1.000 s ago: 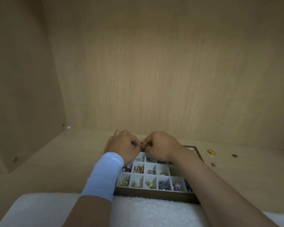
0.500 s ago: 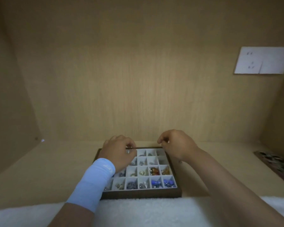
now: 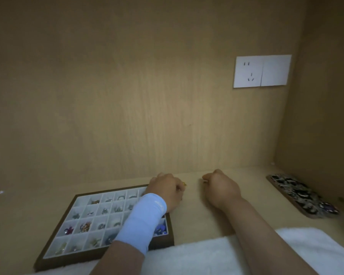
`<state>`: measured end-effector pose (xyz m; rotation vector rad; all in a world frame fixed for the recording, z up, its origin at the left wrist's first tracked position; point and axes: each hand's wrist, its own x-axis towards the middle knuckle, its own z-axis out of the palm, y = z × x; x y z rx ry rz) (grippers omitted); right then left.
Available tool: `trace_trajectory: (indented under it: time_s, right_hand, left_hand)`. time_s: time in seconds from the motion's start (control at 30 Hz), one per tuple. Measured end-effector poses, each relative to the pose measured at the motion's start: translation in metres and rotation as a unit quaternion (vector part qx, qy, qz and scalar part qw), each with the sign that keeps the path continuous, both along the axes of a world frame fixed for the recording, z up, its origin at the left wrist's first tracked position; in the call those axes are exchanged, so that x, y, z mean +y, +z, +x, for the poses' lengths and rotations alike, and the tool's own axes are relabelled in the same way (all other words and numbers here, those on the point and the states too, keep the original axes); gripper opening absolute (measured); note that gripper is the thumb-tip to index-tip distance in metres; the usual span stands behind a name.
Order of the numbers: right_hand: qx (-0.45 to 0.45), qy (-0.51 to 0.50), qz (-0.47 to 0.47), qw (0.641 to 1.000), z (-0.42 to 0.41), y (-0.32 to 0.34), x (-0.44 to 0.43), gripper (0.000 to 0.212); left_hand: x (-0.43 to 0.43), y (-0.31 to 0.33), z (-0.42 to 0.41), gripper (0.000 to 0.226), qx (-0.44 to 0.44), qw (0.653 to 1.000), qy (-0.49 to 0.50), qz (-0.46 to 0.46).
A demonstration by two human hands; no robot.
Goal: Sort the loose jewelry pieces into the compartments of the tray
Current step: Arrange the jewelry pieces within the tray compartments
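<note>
- Pale wood panels close in a recess on three sides, and the same wood forms the worktop [image 3: 216, 221]; a white towel [image 3: 197, 259] lies along its near edge.
- One compartment tray [image 3: 77, 260] sits at the near left. Four rows of white cells show, most holding small pieces, and the left forearm hides its right-hand columns.
- One flat board [image 3: 274, 180] lies at the far right, heaped with loose jewelry [image 3: 298, 193], dark and silvery. Its long axis runs from far-left to near-right.
- Left hand [image 3: 165, 190], in a pale blue wristband [image 3: 145, 217], hovers over the tray's far right corner. Its fingers are curled, apparently pinching one small gold piece [image 3: 184, 184] at the tips.
- Right hand [image 3: 221, 188] is over bare worktop between tray and board, fingers curled with thumb against forefinger. Whether it grips anything I cannot tell.
- Key relation: the unsorted heap lies to the right of both hands, well apart from the tray, and the right hand is the nearer one. The gold piece is already at the tray's edge, so dropping it into a cell looks like the next step.
</note>
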<state>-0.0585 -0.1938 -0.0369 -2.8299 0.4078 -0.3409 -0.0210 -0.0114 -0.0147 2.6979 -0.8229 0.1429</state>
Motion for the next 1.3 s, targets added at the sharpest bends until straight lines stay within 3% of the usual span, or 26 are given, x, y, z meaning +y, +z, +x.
trace_trajectory:
  time_s: [0.2, 0.33, 0.5, 0.67, 0.83, 1.03, 1.3]
  right_hand:
    - [-0.025, -0.004, 0.022, 0.999, 0.008, 0.000, -0.004, 0.029]
    - [-0.042, 0.008, 0.044, 0.998, 0.010, 0.001, 0.007, 0.020]
    - [-0.075, 0.048, 0.130, 0.987, 0.012, 0.000, 0.024, 0.014]
    - [-0.153, 0.116, 0.277, 0.942, 0.017, -0.005, 0.038, 0.011]
    - [-0.211, 0.178, 0.362, 0.890, 0.013, -0.002, 0.048, 0.021]
    - [-0.207, 0.220, 0.389, 0.870, 0.013, 0.010, 0.067, 0.009]
    - [-0.145, 0.283, 0.338, 0.886, 0.027, 0.047, 0.095, 0.006]
  left_hand:
    - [0.003, -0.011, 0.008, 0.024, -0.007, 1.000, -0.007, -0.014]
    - [0.004, -0.011, 0.007, 0.022, -0.005, 0.999, -0.015, -0.038]
    - [0.008, -0.008, 0.005, 0.025, 0.027, 0.993, 0.001, -0.116]
    - [0.015, -0.003, 0.009, 0.013, 0.076, 0.975, 0.021, -0.207]
    - [0.031, 0.006, 0.012, 0.008, 0.107, 0.961, 0.029, -0.252]
    - [0.055, 0.018, 0.007, 0.007, 0.155, 0.934, 0.032, -0.319]
    - [0.108, 0.032, 0.020, 0.004, 0.135, 0.922, 0.049, -0.360]
